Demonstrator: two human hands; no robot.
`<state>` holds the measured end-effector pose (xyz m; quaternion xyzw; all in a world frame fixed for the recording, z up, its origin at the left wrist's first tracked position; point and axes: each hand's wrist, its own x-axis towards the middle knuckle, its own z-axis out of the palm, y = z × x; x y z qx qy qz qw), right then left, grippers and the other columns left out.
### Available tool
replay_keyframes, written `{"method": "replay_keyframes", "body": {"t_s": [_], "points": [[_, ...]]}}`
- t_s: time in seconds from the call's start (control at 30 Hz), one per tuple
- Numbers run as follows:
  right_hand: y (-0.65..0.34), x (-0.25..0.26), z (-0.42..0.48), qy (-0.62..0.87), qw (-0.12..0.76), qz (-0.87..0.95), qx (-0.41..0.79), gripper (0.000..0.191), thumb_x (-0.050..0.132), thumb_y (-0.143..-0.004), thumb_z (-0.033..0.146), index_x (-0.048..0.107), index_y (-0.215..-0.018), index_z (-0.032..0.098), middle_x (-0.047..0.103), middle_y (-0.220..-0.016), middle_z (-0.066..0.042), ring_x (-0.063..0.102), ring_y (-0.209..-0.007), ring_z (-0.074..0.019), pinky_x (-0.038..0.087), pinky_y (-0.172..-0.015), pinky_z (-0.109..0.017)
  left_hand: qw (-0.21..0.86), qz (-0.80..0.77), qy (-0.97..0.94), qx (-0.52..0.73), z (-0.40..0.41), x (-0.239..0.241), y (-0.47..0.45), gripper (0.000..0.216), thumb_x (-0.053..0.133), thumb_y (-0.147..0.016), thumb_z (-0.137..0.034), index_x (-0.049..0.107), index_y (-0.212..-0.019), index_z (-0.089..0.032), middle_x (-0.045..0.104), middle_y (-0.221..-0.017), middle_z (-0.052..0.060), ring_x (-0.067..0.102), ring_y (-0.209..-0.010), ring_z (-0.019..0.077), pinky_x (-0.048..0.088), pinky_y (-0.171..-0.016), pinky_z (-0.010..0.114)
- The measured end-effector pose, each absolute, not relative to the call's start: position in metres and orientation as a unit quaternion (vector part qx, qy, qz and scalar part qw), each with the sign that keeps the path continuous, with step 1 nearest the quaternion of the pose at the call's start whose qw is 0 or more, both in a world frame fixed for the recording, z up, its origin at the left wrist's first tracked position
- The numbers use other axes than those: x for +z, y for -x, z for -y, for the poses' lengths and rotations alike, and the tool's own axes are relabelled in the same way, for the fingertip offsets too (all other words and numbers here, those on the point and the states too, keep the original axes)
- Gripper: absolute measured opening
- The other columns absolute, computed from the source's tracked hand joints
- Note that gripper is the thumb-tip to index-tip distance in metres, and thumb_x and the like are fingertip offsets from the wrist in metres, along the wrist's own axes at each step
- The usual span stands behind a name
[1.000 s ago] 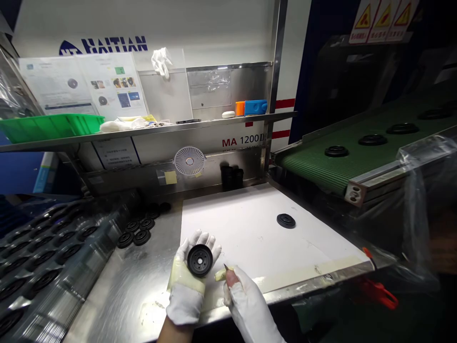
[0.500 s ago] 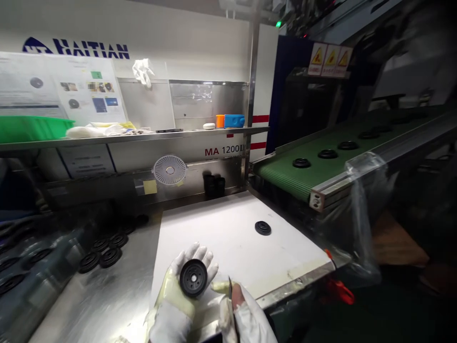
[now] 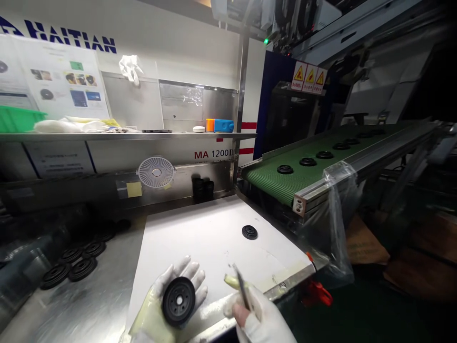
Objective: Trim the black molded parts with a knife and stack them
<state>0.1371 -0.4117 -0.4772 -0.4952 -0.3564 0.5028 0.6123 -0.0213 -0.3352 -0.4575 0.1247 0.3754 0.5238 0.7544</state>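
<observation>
A black grooved plastic wheel rests tilted in the gloved palm of my left hand, its round face with a centre hole and small holes turned up. The thumb and fingers lie around its rim. A slim pointed metal tool like a trimming knife is gripped in my right hand, tip up and apart from the wheel. That glove leaves one fingertip bare. Beyond both hands, another black wheel lies flat on the white work sheet.
Several black wheels lie on the metal table at left, beside a grey bin. A green conveyor belt at right carries more wheels. A metal shelf crosses the back, and clear plastic hangs from the conveyor.
The view has swung right, so the scene sits further left. The tool's tip has moved away from the wheel. More wheels show on the belt.
</observation>
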Motion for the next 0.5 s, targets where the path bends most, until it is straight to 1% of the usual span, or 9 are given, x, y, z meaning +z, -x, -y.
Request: {"method": "replay_keyframes", "body": {"t_s": [0.1, 0.17, 0.2, 0.27, 0.3, 0.37, 0.43, 0.5], "points": [[-0.136, -0.47, 0.394, 0.546, 0.586, 0.417, 0.429, 0.044, 0.069, -0.067, 0.038, 0.062, -0.104, 0.015, 0.059, -0.076, -0.002, 0.056, -0.067, -0.0156, 0.046, -0.07, -0.031, 0.763, -0.376, -0.125, 0.511, 0.341, -0.453, 0.021, 0.039, 0.055, -0.08, -0.025, 0.058, -0.118, -0.014, 0.064, -0.116, 0.016, 0.061, -0.105, 0.0337, 0.048, -0.089, 0.051], [-0.131, -0.465, 0.387, 0.588, 0.541, 0.491, 0.348, 0.037, 0.064, -0.071, 0.033, 0.062, -0.104, 0.017, 0.061, -0.083, -0.004, 0.058, -0.076, -0.0182, 0.045, -0.076, -0.032, 0.771, -0.369, -0.121, 0.504, 0.344, -0.454, 0.02, 0.041, 0.056, -0.081, -0.024, 0.056, -0.12, -0.014, 0.063, -0.117, 0.016, 0.061, -0.105, 0.0331, 0.048, -0.089, 0.051], [-0.128, -0.463, 0.385, 0.606, 0.51, 0.531, 0.302, 0.032, 0.06, -0.073, 0.032, 0.063, -0.101, 0.017, 0.062, -0.082, -0.003, 0.058, -0.076, -0.0182, 0.045, -0.076, -0.032, 0.776, -0.365, -0.119, 0.5, 0.345, -0.455, 0.021, 0.042, 0.056, -0.081, -0.024, 0.055, -0.121, -0.014, 0.063, -0.118, 0.016, 0.06, -0.106, 0.0327, 0.048, -0.09, 0.051], [-0.123, -0.46, 0.382, 0.622, 0.444, 0.602, 0.231, 0.018, 0.055, -0.077, 0.031, 0.063, -0.088, 0.019, 0.06, -0.075, -0.001, 0.057, -0.071, -0.0161, 0.044, -0.07, -0.029, 0.788, -0.354, -0.117, 0.489, 0.348, -0.457, 0.023, 0.046, 0.058, -0.08, -0.026, 0.052, -0.125, -0.016, 0.061, -0.122, 0.015, 0.059, -0.108, 0.0319, 0.046, -0.092, 0.051], [-0.121, -0.458, 0.381, 0.619, 0.415, 0.631, 0.214, 0.014, 0.053, -0.079, 0.03, 0.062, -0.08, 0.02, 0.058, -0.072, 0.0, 0.056, -0.068, -0.0146, 0.042, -0.066, -0.027, 0.795, -0.35, -0.12, 0.481, 0.35, -0.458, 0.025, 0.049, 0.059, -0.08, -0.026, 0.05, -0.127, -0.018, 0.059, -0.125, 0.014, 0.057, -0.111, 0.0315, 0.045, -0.094, 0.051], [-0.12, -0.453, 0.379, 0.606, 0.371, 0.673, 0.204, 0.016, 0.051, -0.08, 0.028, 0.055, -0.066, 0.02, 0.055, -0.068, 0.002, 0.053, -0.063, -0.0125, 0.039, -0.06, -0.025, 0.805, -0.341, -0.136, 0.466, 0.356, -0.459, 0.03, 0.055, 0.061, -0.079, -0.025, 0.046, -0.131, -0.021, 0.054, -0.131, 0.012, 0.053, -0.117, 0.0315, 0.042, -0.098, 0.052], [-0.122, -0.448, 0.38, 0.609, 0.371, 0.676, 0.185, 0.021, 0.05, -0.081, 0.028, 0.049, -0.062, 0.02, 0.053, -0.068, 0.002, 0.051, -0.063, -0.0126, 0.037, -0.06, -0.026, 0.808, -0.331, -0.153, 0.463, 0.365, -0.458, 0.037, 0.058, 0.061, -0.079, -0.022, 0.043, -0.134, -0.025, 0.049, -0.137, 0.011, 0.048, -0.121, 0.0328, 0.038, -0.1, 0.054], [-0.125, -0.446, 0.387, 0.623, 0.422, 0.632, 0.185, 0.021, 0.047, -0.084, 0.032, 0.048, -0.066, 0.02, 0.053, -0.068, 0.001, 0.049, -0.064, -0.0139, 0.037, -0.063, -0.027, 0.798, -0.329, -0.16, 0.478, 0.376, -0.454, 0.043, 0.06, 0.061, -0.078, -0.02, 0.043, -0.135, -0.024, 0.048, -0.137, 0.012, 0.047, -0.122, 0.034, 0.037, -0.1, 0.055]]}}
